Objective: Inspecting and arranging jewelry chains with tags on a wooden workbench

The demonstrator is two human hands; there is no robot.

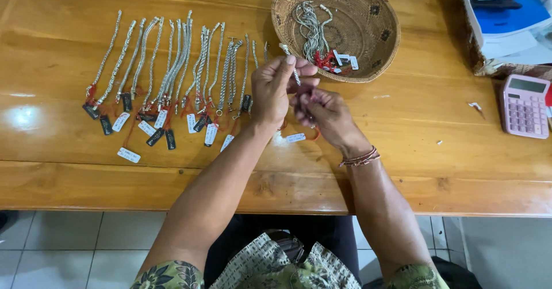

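**Both hands on one silver chain bracelet above the wooden table**

The left hand (275, 90) pinches a slim silver chain bracelet (292, 64) between thumb and forefinger, so that its free end stands up and tilts toward the far edge of the long, varnished wooden table (402, 128). The right hand (325, 113) is closed around the lower end of the same piece, where a red thread (314, 132) trails out; a small white paper tag (295, 138) lies on the wood just below the hands. What the right fingertips are doing to the thread is hidden.

To handle this well, I judge that the left pinch should stay firm and close to the right hand, keeping the chain taut and short so the thread end does not swing, with the work held low over the table so a slipped tag lands in reach.

Just beyond the hands, near the far edge, sits a round, shallow woven basket (368, 13) with dark diamond patterns. It holds a loose bundle of silver chains (310, 27) with red threads and a few white tags at its near rim.

To the left a row of tagged silver bracelets (167, 64) lies in parallel, clasps toward the far edge, black and white tags toward the near one. A pink calculator (524, 106) rests by the right edge.
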